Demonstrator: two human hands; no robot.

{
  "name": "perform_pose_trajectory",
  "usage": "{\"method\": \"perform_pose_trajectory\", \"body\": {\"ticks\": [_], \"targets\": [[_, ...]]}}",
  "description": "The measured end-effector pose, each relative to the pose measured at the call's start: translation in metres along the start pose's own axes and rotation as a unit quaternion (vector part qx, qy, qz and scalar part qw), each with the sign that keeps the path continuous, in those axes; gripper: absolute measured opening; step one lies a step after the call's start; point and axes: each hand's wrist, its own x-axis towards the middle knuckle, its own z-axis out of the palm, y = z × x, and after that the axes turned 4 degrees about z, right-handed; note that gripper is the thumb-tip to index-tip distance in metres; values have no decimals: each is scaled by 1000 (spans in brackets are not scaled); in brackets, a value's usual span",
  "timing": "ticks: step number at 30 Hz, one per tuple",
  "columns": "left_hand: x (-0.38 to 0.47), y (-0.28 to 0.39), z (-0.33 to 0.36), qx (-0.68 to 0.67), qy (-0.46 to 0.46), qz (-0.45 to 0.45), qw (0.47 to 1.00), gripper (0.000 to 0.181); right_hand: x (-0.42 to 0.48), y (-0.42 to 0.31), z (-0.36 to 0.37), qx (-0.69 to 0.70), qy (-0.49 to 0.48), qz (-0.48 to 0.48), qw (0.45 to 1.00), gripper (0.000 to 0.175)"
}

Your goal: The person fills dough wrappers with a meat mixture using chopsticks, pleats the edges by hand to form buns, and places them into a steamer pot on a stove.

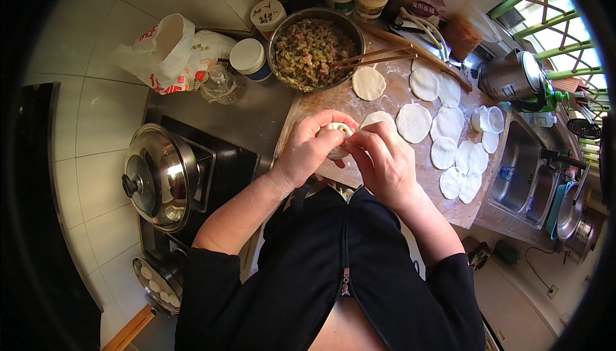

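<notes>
A pleated, filled dough bun (337,151) rests in my left hand (312,141), which cups it above the front edge of the board. The fingertips of my right hand (382,158) pinch the bun's gathered rim from the right. Between the fingers a small gap shows at its top. Beyond my hands stands a steel bowl (357,26) of minced filling (313,52), with a pair of chopsticks (378,56) laid over its right rim. Flat dough rounds (414,123) lie on the floured wooden board (332,103), some overlapping; one is partly hidden behind my right hand.
To the left, a lidded steel pot (161,177) sits on the stove. A pan with several white buns (154,284) stands lower left. Jars (248,57) and a flour bag (173,48) line the back. A clear plastic cup (488,120) and the sink (515,173) are at right.
</notes>
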Motion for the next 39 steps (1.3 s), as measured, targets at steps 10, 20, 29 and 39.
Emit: {"method": "perform_pose_trajectory", "body": {"ticks": [10,20,29,39], "targets": [[11,-1,-16,68,-56,-2,996,31,1,3,-1,9,-20,-9,1000,18],[7,-33,6,-172,54,-42,983,55,5,2,-6,94,-34,11,995,21],[7,-15,5,-98,6,-56,994,59,8,5,-11,126,-50,57,989,27],[13,-9,-8,-70,-77,-72,992,60,15,3,-18,148,-86,105,980,26]]}}
